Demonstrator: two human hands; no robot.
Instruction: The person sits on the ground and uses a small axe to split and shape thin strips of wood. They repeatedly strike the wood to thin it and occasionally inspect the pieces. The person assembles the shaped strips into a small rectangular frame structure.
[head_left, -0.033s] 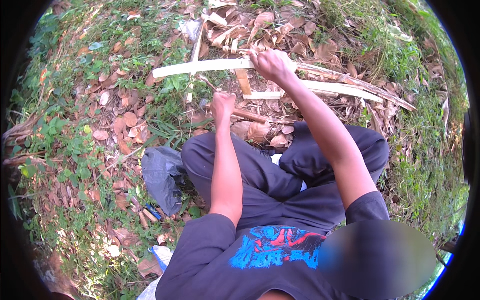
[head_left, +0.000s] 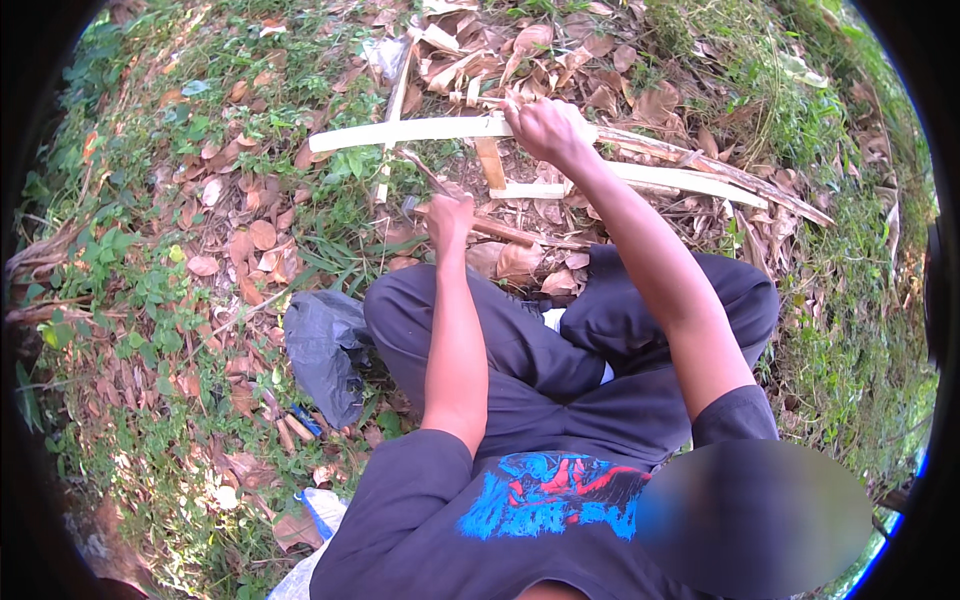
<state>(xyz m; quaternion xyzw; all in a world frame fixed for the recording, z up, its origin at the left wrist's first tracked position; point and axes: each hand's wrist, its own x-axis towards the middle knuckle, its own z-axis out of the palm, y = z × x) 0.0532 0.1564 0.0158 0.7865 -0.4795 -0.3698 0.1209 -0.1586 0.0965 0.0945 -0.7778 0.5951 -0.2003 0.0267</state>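
Nearest, a blue-and-white sack (head_left: 325,512) is lying beside my left side, and 2 short wooden handles (head_left: 297,428) and a blue-handled item (head_left: 306,420) are sitting in the grass. A dark plastic bag (head_left: 325,357) is slumping against my crossed legs (head_left: 455,325). Past them, my left grip (head_left: 450,218) is pinching 1 thin brown piece (head_left: 428,176), which is pointing away to the left. Farther out, a second pale strip (head_left: 695,184) is running rightward, partly hidden behind my right forearm, and a short wooden block (head_left: 489,163) is standing below the main strip. That pale wooden strip (head_left: 410,131) is stretching crosswise ahead of me, crossing a slender pole (head_left: 397,102). My right grip (head_left: 548,130) is covering its right end; I cannot tell what the fingers are holding. Farthest, curled shavings (head_left: 455,72) are lying among dry leaves (head_left: 530,40).
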